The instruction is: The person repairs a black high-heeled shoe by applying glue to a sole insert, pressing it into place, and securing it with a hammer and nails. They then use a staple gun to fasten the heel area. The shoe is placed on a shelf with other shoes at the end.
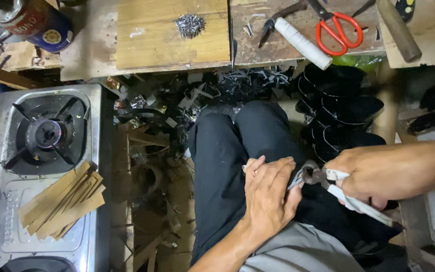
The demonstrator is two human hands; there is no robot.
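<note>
My left hand rests on my black-trousered lap, its fingers closed over a small piece that it mostly hides. My right hand grips a pair of pincers by white-wrapped handles. The dark jaws of the pincers touch the edge of the piece under my left fingers.
A wooden bench runs across the top with a pile of small nails, red-handled scissors, a white roll, pliers and a hammer handle. A gas stove with tan strips stands left. Stacked black shoe parts lie right.
</note>
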